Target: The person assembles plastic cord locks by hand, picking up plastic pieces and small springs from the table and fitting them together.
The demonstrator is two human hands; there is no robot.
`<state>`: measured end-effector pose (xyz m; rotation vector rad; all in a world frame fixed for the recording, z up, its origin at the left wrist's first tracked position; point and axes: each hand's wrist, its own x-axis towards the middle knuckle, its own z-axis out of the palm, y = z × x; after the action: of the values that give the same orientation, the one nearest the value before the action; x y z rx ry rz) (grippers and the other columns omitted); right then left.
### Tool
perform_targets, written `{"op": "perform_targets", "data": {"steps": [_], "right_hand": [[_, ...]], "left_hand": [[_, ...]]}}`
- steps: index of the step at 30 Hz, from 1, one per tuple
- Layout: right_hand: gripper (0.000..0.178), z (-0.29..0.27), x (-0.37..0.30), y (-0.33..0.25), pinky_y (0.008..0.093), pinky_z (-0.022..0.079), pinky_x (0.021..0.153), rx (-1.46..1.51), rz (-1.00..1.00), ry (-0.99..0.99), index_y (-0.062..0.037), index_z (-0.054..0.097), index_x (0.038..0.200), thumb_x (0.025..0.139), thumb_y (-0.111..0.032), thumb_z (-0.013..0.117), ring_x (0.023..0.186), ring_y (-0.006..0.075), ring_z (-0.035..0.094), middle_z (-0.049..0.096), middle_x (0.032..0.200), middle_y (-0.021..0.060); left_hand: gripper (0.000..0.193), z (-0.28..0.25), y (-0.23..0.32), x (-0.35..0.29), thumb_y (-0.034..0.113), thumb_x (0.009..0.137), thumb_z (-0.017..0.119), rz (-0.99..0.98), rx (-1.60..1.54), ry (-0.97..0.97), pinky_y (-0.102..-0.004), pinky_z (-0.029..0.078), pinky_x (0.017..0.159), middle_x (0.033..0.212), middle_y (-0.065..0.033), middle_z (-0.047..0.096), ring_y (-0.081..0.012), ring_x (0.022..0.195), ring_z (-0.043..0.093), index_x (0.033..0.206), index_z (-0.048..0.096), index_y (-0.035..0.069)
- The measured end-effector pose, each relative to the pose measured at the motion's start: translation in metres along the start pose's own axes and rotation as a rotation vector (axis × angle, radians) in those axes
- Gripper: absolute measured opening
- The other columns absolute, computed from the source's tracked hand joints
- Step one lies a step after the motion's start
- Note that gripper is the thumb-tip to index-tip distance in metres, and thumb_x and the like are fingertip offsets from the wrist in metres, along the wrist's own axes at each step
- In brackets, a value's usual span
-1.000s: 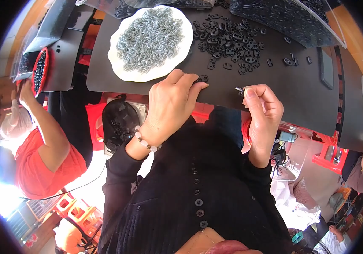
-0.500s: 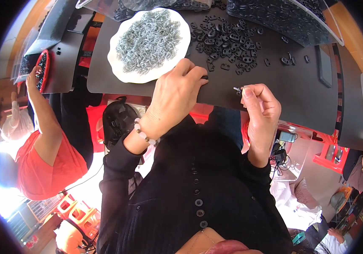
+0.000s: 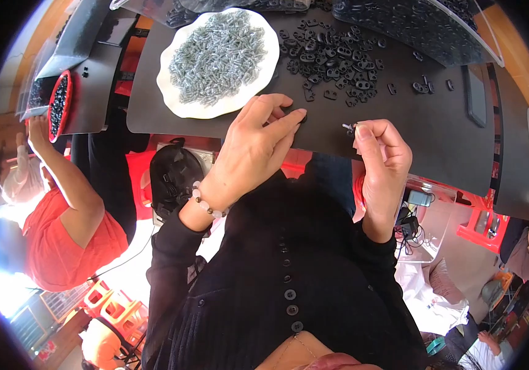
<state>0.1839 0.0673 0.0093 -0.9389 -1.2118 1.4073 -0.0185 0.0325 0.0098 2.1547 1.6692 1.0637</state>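
My left hand (image 3: 253, 139), with a beaded bracelet at the wrist, rests at the table's front edge beside the white plate. Its thumb and fingers are bent around a small black plastic part (image 3: 303, 118), mostly hidden by the fingertips. To its right, my right hand (image 3: 382, 151) pinches a small metal screw (image 3: 346, 126) between thumb and forefinger; the threaded end points left, and a dark piece sits on it near the fingertips. Beyond the hands lies a loose pile of black plastic parts (image 3: 332, 58) with holes in them.
The scalloped white plate (image 3: 169, 92) is heaped with small silver screws (image 3: 218, 55). A clear bin (image 3: 412, 34) of black parts stands at the back right, and a dark flat phone-like slab (image 3: 475, 95) lies at the right. A co-worker's arm (image 3: 70, 179) reaches toward a red tray (image 3: 52, 126) at left.
My left hand's forefinger and thumb have spread and shifted over the black part. My right hand has barely moved, still pinching the screw. The co-worker's hand has moved down off the red tray's contents.
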Motion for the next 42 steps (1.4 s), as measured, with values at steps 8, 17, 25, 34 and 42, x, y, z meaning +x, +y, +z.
{"op": "perform_targets", "data": {"steps": [8,17,25,34,42], "right_hand": [[0.008,0.001,0.000,0.000,0.0167,0.036,0.062,-0.012,0.000,0.008,0.0014,0.066,0.092,0.094,-0.006,0.065,0.069,0.0014,0.048,0.060,0.078,-0.0021],[0.008,0.000,0.000,0.000,0.0168,0.037,0.063,-0.023,-0.031,0.003,0.0019,0.066,0.092,0.094,-0.006,0.065,0.070,0.0015,0.048,0.060,0.078,-0.0019],[0.009,0.002,0.000,-0.003,0.0174,0.037,0.063,-0.037,0.025,-0.018,0.0020,0.065,0.088,0.094,-0.005,0.065,0.069,0.0010,0.048,0.059,0.076,-0.0034],[0.014,0.003,-0.001,-0.008,0.0189,0.039,0.060,-0.153,0.037,-0.107,0.0007,0.063,0.078,0.089,-0.006,0.067,0.065,0.0013,0.049,0.060,0.070,-0.0026],[0.012,0.007,-0.004,-0.012,0.0197,0.040,0.060,-0.191,0.063,-0.099,0.0010,0.064,0.078,0.088,-0.006,0.068,0.064,0.0022,0.050,0.061,0.069,-0.0010]], "left_hand": [[0.034,0.002,0.008,-0.004,0.013,0.075,0.083,-0.156,0.067,0.168,-0.0314,0.053,0.070,0.098,-0.0100,0.064,-0.0219,0.077,0.063,0.105,0.072,0.004],[0.034,0.016,0.020,0.003,0.025,0.067,0.088,-0.250,0.267,0.265,-0.0334,0.050,0.064,0.084,-0.0055,0.064,-0.0240,0.072,0.062,0.090,0.073,0.005],[0.026,0.018,0.013,-0.002,0.010,0.075,0.079,-0.027,0.027,0.227,-0.0347,0.052,0.067,0.091,-0.0061,0.068,-0.0247,0.078,0.064,0.101,0.073,0.007],[0.036,0.012,0.017,-0.011,-0.003,0.077,0.076,-0.128,-0.408,0.120,-0.0289,0.053,0.061,0.091,-0.0091,0.068,-0.0174,0.074,0.065,0.112,0.072,0.006],[0.032,0.009,0.017,-0.012,-0.002,0.079,0.075,-0.131,-0.479,0.106,-0.0261,0.050,0.057,0.089,-0.0074,0.066,-0.0127,0.067,0.061,0.111,0.071,0.004]]}}
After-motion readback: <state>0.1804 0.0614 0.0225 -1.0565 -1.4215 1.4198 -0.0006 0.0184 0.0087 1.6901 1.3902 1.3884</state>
